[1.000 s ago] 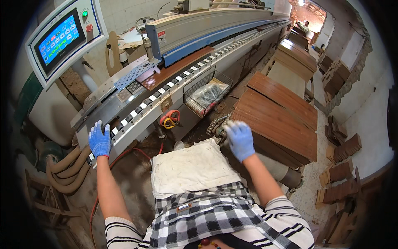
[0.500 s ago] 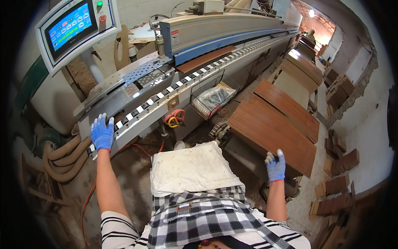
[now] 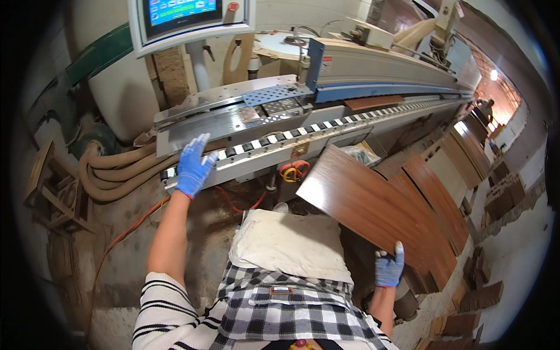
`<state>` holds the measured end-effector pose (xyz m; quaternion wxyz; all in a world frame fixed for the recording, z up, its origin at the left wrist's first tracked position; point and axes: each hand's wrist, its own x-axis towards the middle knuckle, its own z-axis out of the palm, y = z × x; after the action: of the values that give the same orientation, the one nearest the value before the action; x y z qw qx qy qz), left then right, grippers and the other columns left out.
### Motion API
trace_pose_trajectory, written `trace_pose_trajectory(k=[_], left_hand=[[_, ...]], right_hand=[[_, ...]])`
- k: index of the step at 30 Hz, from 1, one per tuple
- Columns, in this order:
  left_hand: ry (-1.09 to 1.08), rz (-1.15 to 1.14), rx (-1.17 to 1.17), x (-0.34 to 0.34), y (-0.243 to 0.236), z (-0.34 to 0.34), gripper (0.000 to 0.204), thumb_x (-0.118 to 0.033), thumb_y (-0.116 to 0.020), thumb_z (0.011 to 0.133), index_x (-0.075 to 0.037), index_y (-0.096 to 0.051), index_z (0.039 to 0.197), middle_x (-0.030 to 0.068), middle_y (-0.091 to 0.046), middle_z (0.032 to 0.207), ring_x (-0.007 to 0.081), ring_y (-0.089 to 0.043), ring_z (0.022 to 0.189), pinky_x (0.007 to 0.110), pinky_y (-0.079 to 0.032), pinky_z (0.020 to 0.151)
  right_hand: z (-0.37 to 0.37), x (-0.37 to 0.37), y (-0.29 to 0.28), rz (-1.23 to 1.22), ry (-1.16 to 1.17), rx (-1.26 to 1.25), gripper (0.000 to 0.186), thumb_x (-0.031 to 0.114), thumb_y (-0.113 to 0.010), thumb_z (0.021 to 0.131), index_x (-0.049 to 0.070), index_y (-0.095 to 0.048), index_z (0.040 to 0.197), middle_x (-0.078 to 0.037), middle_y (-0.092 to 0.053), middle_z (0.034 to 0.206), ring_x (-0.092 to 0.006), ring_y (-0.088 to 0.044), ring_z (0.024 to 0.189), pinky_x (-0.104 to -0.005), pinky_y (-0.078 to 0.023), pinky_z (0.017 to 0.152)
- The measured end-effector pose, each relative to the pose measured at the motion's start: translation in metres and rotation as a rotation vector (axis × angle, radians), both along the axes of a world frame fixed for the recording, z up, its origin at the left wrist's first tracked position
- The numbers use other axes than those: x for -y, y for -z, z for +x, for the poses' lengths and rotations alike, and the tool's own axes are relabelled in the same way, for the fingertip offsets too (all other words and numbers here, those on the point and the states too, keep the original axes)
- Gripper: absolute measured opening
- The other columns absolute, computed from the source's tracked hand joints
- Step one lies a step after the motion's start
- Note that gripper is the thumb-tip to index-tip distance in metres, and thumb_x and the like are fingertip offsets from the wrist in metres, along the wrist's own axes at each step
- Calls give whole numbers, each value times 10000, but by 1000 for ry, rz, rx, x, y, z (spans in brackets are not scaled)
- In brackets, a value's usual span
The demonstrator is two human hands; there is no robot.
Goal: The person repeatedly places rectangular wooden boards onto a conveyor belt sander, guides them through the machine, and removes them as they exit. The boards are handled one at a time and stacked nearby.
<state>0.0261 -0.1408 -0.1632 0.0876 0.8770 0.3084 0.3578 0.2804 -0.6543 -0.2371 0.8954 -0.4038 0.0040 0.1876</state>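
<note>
My left hand, in a blue and white glove, rests with its fingers spread at the near end of the roller track of a long machine. Low on the right, my right hand, gloved the same way, grips the near edge of a reddish-brown wood panel, thumb on top and fingers partly hidden. The panel is tilted, its left end raised off the brown panels stacked below it. Another brown board lies further along, beside the machine's blue guard.
A control screen stands at the upper left, above the metal infeed table. Tan hoses curl at the left. Red and yellow loops hang under the track. More boards lean along the right wall. A person stands far back.
My right hand has taken hold of the top panel and raised its left end, swinging it toward the track. The whole view has turned left; my left hand stays on the track's end.
</note>
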Motion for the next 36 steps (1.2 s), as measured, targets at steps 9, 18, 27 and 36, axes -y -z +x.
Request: trace_pose_trajectory(k=[9,18,27,36], left_hand=[[87,192,-363,85,-25,-49,670,-518,-651,811,-164,-524,1366,165,-406,1465,396,-313,1379,500,-223,1147],[-306,-54,-282,15,-3,-86,572,-431,-608,891,-160,-507,1384,204,-372,1490,398,-293,1395,456,-261,1146],[-424,-135,-304,-49,-2,-62,622,-524,-548,901,-183,-470,1415,204,-329,1517,378,-263,1416,444,-212,1166],[-471,-59,-230,-40,3,-58,580,-468,-613,886,-174,-519,1376,174,-370,1502,355,-298,1405,428,-259,1152]], right_hand=[[-25,-232,-29,-150,-628,201,314,273,-665,908,147,-550,1170,-43,-605,964,-180,-581,811,-398,-516,796],[-41,-310,-54,231,-799,-157,365,206,-605,941,28,-510,1246,-148,-596,1161,-317,-597,1100,-464,-510,987],[-32,-185,-6,-890,-501,1029,368,182,-606,903,10,-599,1228,-151,-643,1182,-288,-620,1062,-361,-478,949],[-48,-143,62,-1190,-237,1628,245,202,-626,821,84,-676,1029,-134,-619,1172,-364,-521,1138,-475,-389,1006]])
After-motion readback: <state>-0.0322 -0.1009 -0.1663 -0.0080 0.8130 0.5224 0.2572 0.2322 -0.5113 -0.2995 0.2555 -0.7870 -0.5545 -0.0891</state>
